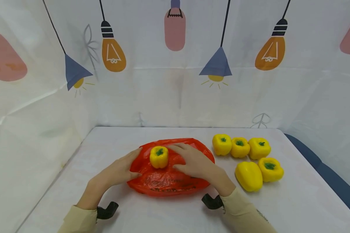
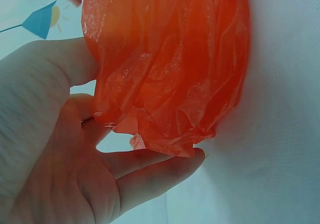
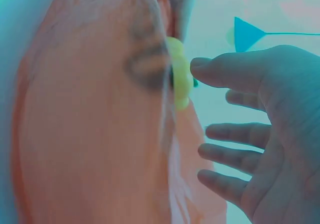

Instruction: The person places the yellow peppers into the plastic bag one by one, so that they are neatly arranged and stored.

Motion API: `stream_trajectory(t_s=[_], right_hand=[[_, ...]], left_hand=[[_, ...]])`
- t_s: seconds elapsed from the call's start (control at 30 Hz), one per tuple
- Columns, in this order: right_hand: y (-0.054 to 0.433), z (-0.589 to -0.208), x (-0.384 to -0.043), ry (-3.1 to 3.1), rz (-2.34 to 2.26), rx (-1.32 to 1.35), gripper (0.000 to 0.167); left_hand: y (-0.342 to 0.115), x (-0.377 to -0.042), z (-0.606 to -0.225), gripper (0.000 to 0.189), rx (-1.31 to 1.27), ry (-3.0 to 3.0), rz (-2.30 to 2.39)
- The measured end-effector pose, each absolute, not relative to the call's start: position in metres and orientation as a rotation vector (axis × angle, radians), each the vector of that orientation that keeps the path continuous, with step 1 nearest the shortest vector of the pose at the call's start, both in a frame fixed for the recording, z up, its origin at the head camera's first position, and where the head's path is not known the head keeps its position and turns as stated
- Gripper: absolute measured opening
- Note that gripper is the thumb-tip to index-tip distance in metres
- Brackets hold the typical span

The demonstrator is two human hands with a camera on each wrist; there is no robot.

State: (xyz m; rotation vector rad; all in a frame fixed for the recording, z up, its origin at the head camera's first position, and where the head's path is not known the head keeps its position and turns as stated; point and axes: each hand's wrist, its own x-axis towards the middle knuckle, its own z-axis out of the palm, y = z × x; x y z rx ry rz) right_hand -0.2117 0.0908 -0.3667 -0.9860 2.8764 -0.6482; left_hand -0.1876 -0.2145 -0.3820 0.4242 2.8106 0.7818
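Observation:
A red plastic bag (image 1: 175, 183) lies on the white table, with a yellow bell pepper (image 1: 157, 159) upright on top of it. My left hand (image 1: 121, 170) is at the bag's left edge, fingers loosely spread. In the left wrist view, its extended fingers (image 2: 155, 179) reach under the crumpled end of the red bag (image 2: 165, 74). On the other side, my right hand (image 1: 196, 161) reaches over the bag's right part, with fingers apart close to the pepper. The right wrist view shows that hand (image 3: 280, 149) unfolded beside the bag, the pepper (image 3: 181, 79) partly hidden behind the bag's edge.
Several more yellow bell peppers (image 1: 240, 147) stand in a loose group on the right of the table (image 1: 303, 207). One pepper (image 1: 249, 176) lies on its side. A white cloth with printed lamps (image 1: 169, 97) hangs behind. A dark blue object (image 1: 312, 155) borders the table's right edge.

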Motion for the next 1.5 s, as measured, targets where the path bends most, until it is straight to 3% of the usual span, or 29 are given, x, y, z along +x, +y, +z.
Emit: stream_trajectory(t_s=[0.7, 1.07, 1.5], right_hand=[[0.169, -0.354, -0.202, 3.019, -0.671, -0.845, 0.059], [0.222, -0.345, -0.192, 2.911, -0.611, -0.524, 0.057], [0.267, -0.327, -0.183, 2.734, -0.617, -0.386, 0.062]], left_hand=[[-0.220, -0.187, -0.387, 0.093, 0.374, 2.802, 0.764], [-0.220, -0.187, -0.386, 0.093, 0.390, 2.814, 0.746], [-0.215, -0.192, -0.385, 0.092, 0.398, 2.801, 0.760]])
